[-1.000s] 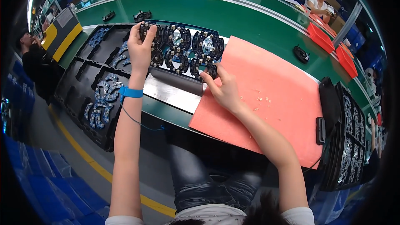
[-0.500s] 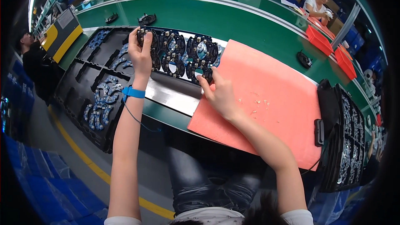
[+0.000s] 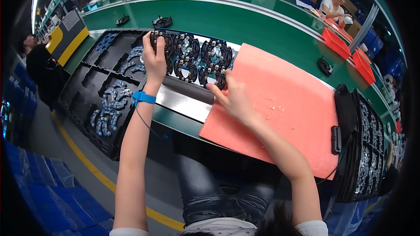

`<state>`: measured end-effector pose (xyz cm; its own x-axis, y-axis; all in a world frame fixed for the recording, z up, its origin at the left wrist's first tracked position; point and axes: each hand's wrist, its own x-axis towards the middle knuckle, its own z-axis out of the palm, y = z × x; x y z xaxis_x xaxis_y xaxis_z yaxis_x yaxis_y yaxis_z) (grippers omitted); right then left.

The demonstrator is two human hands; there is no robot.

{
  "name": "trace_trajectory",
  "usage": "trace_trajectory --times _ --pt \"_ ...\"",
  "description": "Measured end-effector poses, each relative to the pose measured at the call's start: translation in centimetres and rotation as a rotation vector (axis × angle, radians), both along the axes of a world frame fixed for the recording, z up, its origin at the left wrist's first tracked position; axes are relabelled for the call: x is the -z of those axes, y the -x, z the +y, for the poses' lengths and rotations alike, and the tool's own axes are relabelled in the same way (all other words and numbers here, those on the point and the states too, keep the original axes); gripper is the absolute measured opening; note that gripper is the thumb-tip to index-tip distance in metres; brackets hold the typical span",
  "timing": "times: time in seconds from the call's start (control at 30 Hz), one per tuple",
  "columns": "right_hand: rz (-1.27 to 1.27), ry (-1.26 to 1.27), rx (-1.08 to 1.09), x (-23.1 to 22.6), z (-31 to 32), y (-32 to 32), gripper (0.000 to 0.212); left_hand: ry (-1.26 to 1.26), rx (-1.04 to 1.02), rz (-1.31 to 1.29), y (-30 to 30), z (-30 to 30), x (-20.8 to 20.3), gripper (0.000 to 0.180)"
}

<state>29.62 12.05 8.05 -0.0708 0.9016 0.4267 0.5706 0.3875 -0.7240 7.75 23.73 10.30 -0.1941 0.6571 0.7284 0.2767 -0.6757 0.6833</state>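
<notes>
Black ring-board panel (image 3: 192, 57) held by both hands, beside salmon mat (image 3: 284, 105).

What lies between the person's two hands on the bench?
In the head view, a black panel of ring-shaped circuit boards spans between left hand and right hand.

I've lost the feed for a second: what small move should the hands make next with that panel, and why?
Probably lift the black circuit panel a little: the left hand and right hand already grip its opposite ends, while it lies over the metal plate.
</notes>
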Motion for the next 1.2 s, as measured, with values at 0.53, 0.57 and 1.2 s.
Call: trace_trajectory --times 0.53,0.57,1.2 --pt "0.433 0.445 0.005 -0.2 11.4 -2.6 0.036 0.492 -0.206 0.67 -0.8 4.6 1.4 0.05" --pt "0.471 0.473 -0.013 -0.3 11.0 -2.0 0.036 0.447 -0.158 0.577 0.4 5.3 1.9 0.05" --pt "-0.387 -0.285 -0.263 -1.3 -1.6 -4.4 0.02 0.502 0.311 -0.663 3.7 -8.1 -1.9 0.023"
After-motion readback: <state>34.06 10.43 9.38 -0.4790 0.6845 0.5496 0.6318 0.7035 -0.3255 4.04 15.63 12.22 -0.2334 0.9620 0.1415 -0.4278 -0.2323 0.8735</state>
